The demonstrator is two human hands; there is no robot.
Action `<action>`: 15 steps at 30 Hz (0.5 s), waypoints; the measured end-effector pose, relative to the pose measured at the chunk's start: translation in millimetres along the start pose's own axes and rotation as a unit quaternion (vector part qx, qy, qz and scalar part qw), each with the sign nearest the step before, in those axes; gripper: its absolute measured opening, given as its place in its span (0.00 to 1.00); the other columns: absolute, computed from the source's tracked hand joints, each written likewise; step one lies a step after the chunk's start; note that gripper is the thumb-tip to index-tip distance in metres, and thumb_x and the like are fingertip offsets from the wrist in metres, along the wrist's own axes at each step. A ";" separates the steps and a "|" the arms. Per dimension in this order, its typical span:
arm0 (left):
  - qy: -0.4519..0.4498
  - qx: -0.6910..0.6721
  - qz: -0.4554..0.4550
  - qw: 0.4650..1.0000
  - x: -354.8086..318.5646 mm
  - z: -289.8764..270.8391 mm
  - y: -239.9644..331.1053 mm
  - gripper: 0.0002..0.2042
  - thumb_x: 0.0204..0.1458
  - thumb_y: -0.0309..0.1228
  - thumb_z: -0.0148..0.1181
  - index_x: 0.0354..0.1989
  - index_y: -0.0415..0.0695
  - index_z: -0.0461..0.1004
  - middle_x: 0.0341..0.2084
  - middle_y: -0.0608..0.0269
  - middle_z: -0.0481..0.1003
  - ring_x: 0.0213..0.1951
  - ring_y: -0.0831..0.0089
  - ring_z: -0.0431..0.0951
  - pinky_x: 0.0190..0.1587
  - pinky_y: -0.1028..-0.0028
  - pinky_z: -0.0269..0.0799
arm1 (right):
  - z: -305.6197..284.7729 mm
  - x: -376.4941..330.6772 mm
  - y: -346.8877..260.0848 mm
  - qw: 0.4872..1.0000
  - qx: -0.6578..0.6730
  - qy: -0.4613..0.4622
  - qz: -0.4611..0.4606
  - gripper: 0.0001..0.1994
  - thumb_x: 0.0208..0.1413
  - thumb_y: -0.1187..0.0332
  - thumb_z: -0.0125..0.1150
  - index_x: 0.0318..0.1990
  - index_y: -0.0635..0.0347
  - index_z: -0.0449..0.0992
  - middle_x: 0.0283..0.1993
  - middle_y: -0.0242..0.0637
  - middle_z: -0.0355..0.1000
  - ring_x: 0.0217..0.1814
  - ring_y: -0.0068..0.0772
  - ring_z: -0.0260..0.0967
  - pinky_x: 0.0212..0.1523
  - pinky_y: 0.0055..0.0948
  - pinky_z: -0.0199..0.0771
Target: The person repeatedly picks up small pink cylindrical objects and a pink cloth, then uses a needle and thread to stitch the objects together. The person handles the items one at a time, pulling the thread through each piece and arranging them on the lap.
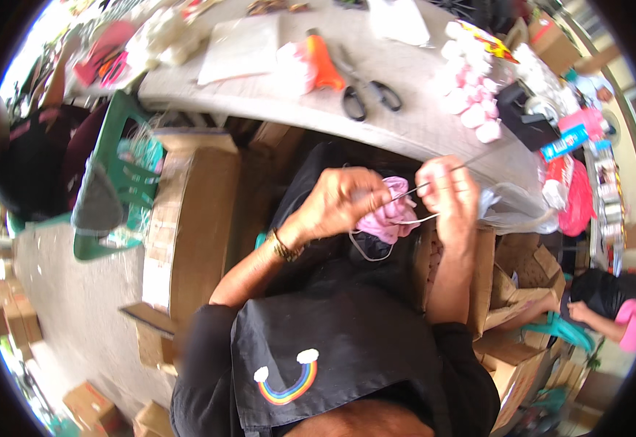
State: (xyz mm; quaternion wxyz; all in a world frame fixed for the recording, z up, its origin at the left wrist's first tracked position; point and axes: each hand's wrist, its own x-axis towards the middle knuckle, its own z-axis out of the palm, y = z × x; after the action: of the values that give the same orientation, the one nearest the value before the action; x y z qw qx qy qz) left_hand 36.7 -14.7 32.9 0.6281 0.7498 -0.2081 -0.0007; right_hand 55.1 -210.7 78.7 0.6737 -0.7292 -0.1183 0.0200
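Observation:
Over my lap, my left hand (pixel 343 200) pinches one end of a thin dark rod (pixel 407 194) between thumb and fingers. My right hand (pixel 450 193) is closed around the same rod farther along, and its far end sticks out up and to the right. Gathered pink cloth (pixel 389 224) hangs just below and between the hands. A thin white cord (pixel 373 260) loops beneath the cloth, and a strand runs toward my right hand. Whether the cloth sits on the rod is hidden by my fingers.
On the table (pixel 208 98) ahead lie black-handled scissors (pixel 361 91), an orange cone-shaped piece (pixel 323 65) and pink-and-white bundles (pixel 476 102). Cardboard boxes (pixel 208 218) flank me. A green plastic chair (pixel 107 197) is at left; another person (pixel 609 309) sits at right.

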 end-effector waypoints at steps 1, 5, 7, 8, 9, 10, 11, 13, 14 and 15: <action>0.034 -0.028 -0.015 0.999 -8.4 -7.2 1.0 0.13 0.48 0.29 0.65 0.42 0.41 0.75 0.28 0.63 0.75 0.33 0.76 0.75 0.38 0.74 0.70 | 1.3 0.1 -8.3 0.997 0.059 0.018 -0.037 0.12 0.67 0.64 0.46 0.35 0.60 0.71 0.27 0.31 0.69 0.24 0.11 0.60 0.21 0.12 0.56; 0.102 -0.035 0.039 0.993 -36.7 -21.3 -6.9 0.37 0.44 0.25 0.67 0.65 0.45 0.56 0.35 0.63 0.74 0.38 0.76 0.73 0.46 0.75 0.68 | 12.3 -8.2 -31.2 0.976 0.067 0.070 -0.193 0.16 0.69 0.62 0.39 0.34 0.65 0.68 0.26 0.40 0.69 0.18 0.13 0.50 0.16 0.12 0.45; 0.115 -0.040 0.101 0.987 -45.9 -21.0 -14.4 0.46 0.43 0.23 0.69 0.70 0.44 0.46 0.37 0.59 0.75 0.41 0.73 0.75 0.49 0.71 0.69 | 25.2 -15.0 -35.2 0.966 0.014 0.024 -0.256 0.16 0.69 0.63 0.38 0.36 0.66 0.66 0.27 0.45 0.69 0.19 0.16 0.54 0.16 0.13 0.46; 0.122 -0.072 0.122 0.982 -48.1 -21.0 -18.2 0.47 0.43 0.23 0.70 0.70 0.43 0.43 0.38 0.58 0.75 0.42 0.71 0.76 0.50 0.70 0.70 | 32.8 -18.0 -36.6 0.966 -0.018 0.021 -0.256 0.15 0.69 0.63 0.38 0.36 0.67 0.66 0.27 0.46 0.68 0.19 0.17 0.55 0.16 0.13 0.46; 0.131 -0.097 0.133 0.978 -49.7 -21.0 -21.2 0.48 0.43 0.23 0.70 0.70 0.43 0.42 0.38 0.58 0.76 0.42 0.71 0.76 0.50 0.70 0.70 | 39.4 -19.5 -38.7 0.961 -0.028 0.003 -0.275 0.15 0.69 0.64 0.38 0.36 0.67 0.65 0.27 0.46 0.68 0.20 0.18 0.56 0.16 0.13 0.46; 0.139 -0.117 0.152 0.972 -50.0 -21.4 -23.6 0.48 0.43 0.23 0.69 0.70 0.42 0.42 0.38 0.57 0.76 0.42 0.70 0.76 0.50 0.70 0.70 | 45.8 -20.4 -40.9 0.960 -0.035 -0.007 -0.279 0.15 0.69 0.64 0.38 0.36 0.67 0.65 0.27 0.47 0.68 0.20 0.18 0.57 0.16 0.13 0.47; 0.143 -0.110 0.159 0.971 -49.5 -23.0 -25.0 0.48 0.43 0.22 0.70 0.70 0.42 0.42 0.37 0.57 0.76 0.42 0.70 0.76 0.49 0.70 0.71 | 50.8 -19.7 -43.4 0.960 -0.032 -0.008 -0.277 0.15 0.69 0.64 0.39 0.36 0.68 0.65 0.27 0.47 0.68 0.20 0.19 0.58 0.16 0.14 0.47; 0.147 -0.094 0.176 0.969 -48.3 -27.1 -24.6 0.48 0.43 0.22 0.70 0.70 0.42 0.42 0.37 0.57 0.76 0.42 0.70 0.76 0.49 0.70 0.71 | 58.8 -17.6 -48.4 0.954 -0.045 -0.025 -0.297 0.14 0.68 0.65 0.39 0.36 0.68 0.65 0.27 0.48 0.68 0.20 0.20 0.59 0.15 0.14 0.47; 0.142 -0.091 0.175 0.970 -47.8 -29.5 -23.5 0.48 0.42 0.21 0.70 0.70 0.42 0.42 0.36 0.57 0.76 0.42 0.70 0.76 0.49 0.70 0.72 | 61.5 -16.3 -50.1 0.950 -0.038 -0.027 -0.309 0.14 0.68 0.65 0.39 0.36 0.68 0.65 0.28 0.48 0.68 0.20 0.21 0.59 0.15 0.14 0.47; 0.142 -0.089 0.171 0.971 -47.3 -31.0 -22.2 0.48 0.42 0.21 0.70 0.70 0.42 0.43 0.36 0.57 0.77 0.42 0.69 0.77 0.48 0.70 0.72 | 63.8 -16.0 -51.6 0.948 -0.040 -0.033 -0.314 0.14 0.68 0.65 0.39 0.36 0.68 0.65 0.27 0.48 0.68 0.21 0.21 0.60 0.15 0.14 0.48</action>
State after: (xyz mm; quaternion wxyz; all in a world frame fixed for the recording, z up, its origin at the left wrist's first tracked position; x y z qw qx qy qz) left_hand 8.4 32.1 6.2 0.7063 0.6364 -0.2415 0.1946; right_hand 20.0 -148.2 121.7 0.6118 -0.6806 -0.3642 -0.1730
